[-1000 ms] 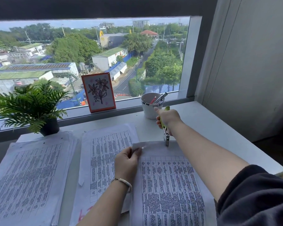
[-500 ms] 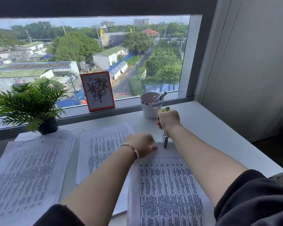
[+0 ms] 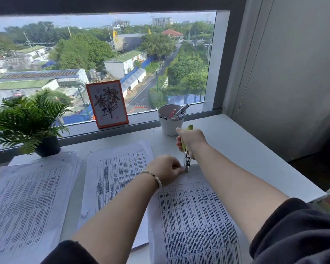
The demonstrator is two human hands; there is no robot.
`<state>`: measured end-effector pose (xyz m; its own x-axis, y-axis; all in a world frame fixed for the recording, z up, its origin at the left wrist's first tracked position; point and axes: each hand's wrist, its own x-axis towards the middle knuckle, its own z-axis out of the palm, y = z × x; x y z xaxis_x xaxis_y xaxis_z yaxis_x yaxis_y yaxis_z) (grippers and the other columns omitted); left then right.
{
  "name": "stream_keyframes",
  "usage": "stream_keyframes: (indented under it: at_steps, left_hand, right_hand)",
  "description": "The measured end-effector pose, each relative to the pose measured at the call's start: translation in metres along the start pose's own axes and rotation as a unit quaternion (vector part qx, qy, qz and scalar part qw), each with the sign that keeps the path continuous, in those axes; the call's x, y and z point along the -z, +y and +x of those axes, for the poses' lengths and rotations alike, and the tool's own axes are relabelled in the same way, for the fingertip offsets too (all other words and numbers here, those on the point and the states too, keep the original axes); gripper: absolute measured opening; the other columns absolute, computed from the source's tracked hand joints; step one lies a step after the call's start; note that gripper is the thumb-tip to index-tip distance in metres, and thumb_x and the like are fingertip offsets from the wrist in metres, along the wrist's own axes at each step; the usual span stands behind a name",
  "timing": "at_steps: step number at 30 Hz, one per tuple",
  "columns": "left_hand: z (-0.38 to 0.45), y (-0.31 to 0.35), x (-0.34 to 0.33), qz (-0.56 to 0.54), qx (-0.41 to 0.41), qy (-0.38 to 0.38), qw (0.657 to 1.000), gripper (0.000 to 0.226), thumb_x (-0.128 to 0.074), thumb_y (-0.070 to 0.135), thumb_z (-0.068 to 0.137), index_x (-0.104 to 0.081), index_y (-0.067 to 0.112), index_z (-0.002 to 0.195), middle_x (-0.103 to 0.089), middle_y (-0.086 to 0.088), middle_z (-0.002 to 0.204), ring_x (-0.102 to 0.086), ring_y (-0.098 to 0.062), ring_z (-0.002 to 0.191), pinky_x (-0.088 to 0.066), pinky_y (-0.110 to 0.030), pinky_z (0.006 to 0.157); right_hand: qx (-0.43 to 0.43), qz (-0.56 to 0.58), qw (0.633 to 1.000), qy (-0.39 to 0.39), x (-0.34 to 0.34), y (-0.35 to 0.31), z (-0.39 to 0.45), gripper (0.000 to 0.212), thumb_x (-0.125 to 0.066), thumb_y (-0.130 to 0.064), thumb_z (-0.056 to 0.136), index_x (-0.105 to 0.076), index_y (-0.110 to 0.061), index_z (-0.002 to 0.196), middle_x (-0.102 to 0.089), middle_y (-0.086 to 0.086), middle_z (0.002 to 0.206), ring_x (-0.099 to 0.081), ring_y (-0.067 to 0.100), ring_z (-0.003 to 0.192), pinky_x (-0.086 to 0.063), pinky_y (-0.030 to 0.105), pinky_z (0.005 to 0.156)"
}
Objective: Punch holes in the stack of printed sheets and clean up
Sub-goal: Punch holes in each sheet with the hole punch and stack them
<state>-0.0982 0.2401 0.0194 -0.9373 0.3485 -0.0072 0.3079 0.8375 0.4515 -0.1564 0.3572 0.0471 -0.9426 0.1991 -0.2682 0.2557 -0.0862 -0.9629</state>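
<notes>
Three stacks of printed sheets are lying across the white bench (image 3: 236, 141) in the lower half of the frame: a thick stack at lower left (image 3: 25, 204), a middle stack (image 3: 114, 174), and the sheets being punched (image 3: 194, 221) at lower centre-right. The right hand (image 3: 191, 139), just above the frame's centre, is gripping a hand-held hole punch (image 3: 187, 159) with its fingers curled round the yellow-green handles; the punch's metal head is pointing down and is sitting on the top edge of the centre-right sheets. The left hand (image 3: 165, 169), at the centre of the frame, is resting on the same top edge with its fingers curled and its fingertips pressing the paper just beside the punch head; whether it is pinching the sheet or only pressing it cannot be told. A pale beaded bracelet (image 3: 154, 178) is sitting on the left wrist, and dark sleeves are covering both upper arms at the bottom of the frame. A few small paper dots are lying on the bench near the middle stack's top edge. Just above the right hand, a white cup (image 3: 170, 124) is holding pens. On the window ledge left of the cup, an orange-framed flower drawing (image 3: 107, 103) is leaning against the glass. At the left edge, a potted fern (image 3: 27, 119) is standing in a black pot behind the thick stack.
</notes>
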Motion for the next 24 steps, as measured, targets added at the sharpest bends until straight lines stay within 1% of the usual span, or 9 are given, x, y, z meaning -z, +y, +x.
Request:
stream_keyframes:
  at_steps: [3, 5, 8, 10, 13, 15, 17, 20, 24]
  left_hand:
    - [-0.0012, -0.0007, -0.002, 0.02, -0.011, 0.001, 1.0, 0.029, -0.059, 0.042, 0.09, -0.072, 0.018, 0.097, -0.072, -0.003, 0.096, -0.064, -0.02, 0.088, -0.053, -0.031, 0.079]
    - [-0.0027, -0.0015, -0.0035, 0.029, -0.015, 0.007, 0.999, 0.028, -0.058, 0.042, 0.09, -0.072, 0.019, 0.097, -0.072, -0.002, 0.096, -0.064, -0.02, 0.088, -0.054, -0.034, 0.08]
    - [-0.0041, -0.0035, -0.005, 0.011, -0.012, 0.028, 0.999, 0.029, -0.057, 0.041, 0.09, -0.073, 0.016, 0.091, -0.071, -0.003, 0.09, -0.064, -0.021, 0.083, -0.053, -0.033, 0.076]
    - [-0.0051, -0.004, -0.0049, -0.003, -0.006, 0.036, 0.999, 0.03, -0.058, 0.042, 0.089, -0.072, 0.016, 0.086, -0.07, -0.003, 0.085, -0.063, -0.022, 0.08, -0.052, -0.032, 0.072]
    - [-0.0069, -0.0051, -0.0063, 0.004, -0.004, 0.033, 0.999, 0.03, -0.058, 0.043, 0.089, -0.072, 0.016, 0.084, -0.067, -0.002, 0.079, -0.06, -0.021, 0.076, -0.05, -0.03, 0.07]
    - [-0.0078, -0.0071, -0.0074, -0.002, -0.002, 0.034, 0.999, 0.029, -0.059, 0.042, 0.089, -0.073, 0.016, 0.088, -0.068, -0.001, 0.083, -0.062, -0.019, 0.08, -0.051, -0.029, 0.072]
    - [-0.0086, -0.0092, -0.0074, -0.011, 0.0, 0.035, 0.999, 0.029, -0.06, 0.042, 0.089, -0.073, 0.016, 0.091, -0.07, -0.001, 0.089, -0.063, -0.018, 0.082, -0.051, -0.029, 0.074]
    - [-0.0097, -0.0083, -0.0066, 0.009, -0.004, 0.028, 1.0, 0.031, -0.058, 0.046, 0.089, -0.072, 0.017, 0.086, -0.068, 0.001, 0.083, -0.06, -0.018, 0.075, -0.048, -0.027, 0.068]
    - [-0.0096, -0.0053, -0.0068, 0.016, -0.003, 0.013, 1.0, 0.037, -0.057, 0.048, 0.089, -0.071, 0.014, 0.083, -0.068, -0.002, 0.079, -0.062, -0.021, 0.075, -0.052, -0.031, 0.068]
  right_hand:
    - [-0.03, -0.024, 0.999, -0.037, -0.0003, -0.0026, -0.0038, 0.014, -0.059, -0.016, 0.093, -0.056, -0.002, 0.093, -0.053, 0.009, 0.068, -0.053, 0.018, 0.055, -0.048, 0.029, 0.052]
    - [-0.044, -0.034, 0.997, -0.053, -0.002, -0.0024, -0.0043, 0.014, -0.059, -0.014, 0.093, -0.056, -0.003, 0.099, -0.053, 0.009, 0.07, -0.055, 0.019, 0.058, -0.05, 0.033, 0.06]
    - [-0.012, -0.014, 1.0, -0.015, -0.0041, -0.0015, -0.0037, 0.026, -0.062, -0.018, 0.091, -0.049, -0.004, 0.109, -0.056, 0.012, 0.077, -0.06, 0.022, 0.058, -0.053, 0.037, 0.06]
    - [0.016, -0.003, 1.0, 0.011, -0.004, -0.0014, -0.0051, 0.031, -0.062, -0.029, 0.092, -0.043, -0.008, 0.103, -0.058, 0.012, 0.079, -0.062, 0.022, 0.056, -0.053, 0.035, 0.056]
    - [0.023, -0.009, 1.0, 0.012, -0.0048, -0.0003, -0.0092, 0.036, -0.057, -0.042, 0.093, -0.048, -0.009, 0.083, -0.055, 0.01, 0.069, -0.056, 0.021, 0.052, -0.047, 0.029, 0.052]
    - [0.018, 0.006, 1.0, 0.008, -0.0054, 0.0006, -0.0102, 0.039, -0.056, -0.041, 0.094, -0.048, -0.009, 0.074, -0.052, 0.008, 0.064, -0.049, 0.019, 0.049, -0.04, 0.027, 0.049]
    - [0.004, 0.009, 1.0, -0.004, -0.0055, 0.0007, -0.0108, 0.037, -0.057, -0.039, 0.094, -0.051, -0.008, 0.073, -0.05, 0.007, 0.063, -0.048, 0.019, 0.05, -0.039, 0.026, 0.05]
    - [-0.022, -0.01, 0.999, -0.031, -0.0034, -0.0009, -0.0112, 0.032, -0.059, -0.034, 0.094, -0.053, -0.008, 0.076, -0.05, 0.007, 0.065, -0.047, 0.019, 0.053, -0.038, 0.028, 0.053]
    - [-0.03, -0.045, 0.998, -0.045, -0.0006, -0.004, -0.0101, 0.024, -0.059, -0.028, 0.094, -0.054, -0.006, 0.084, -0.052, 0.007, 0.068, -0.051, 0.02, 0.056, -0.047, 0.029, 0.057]
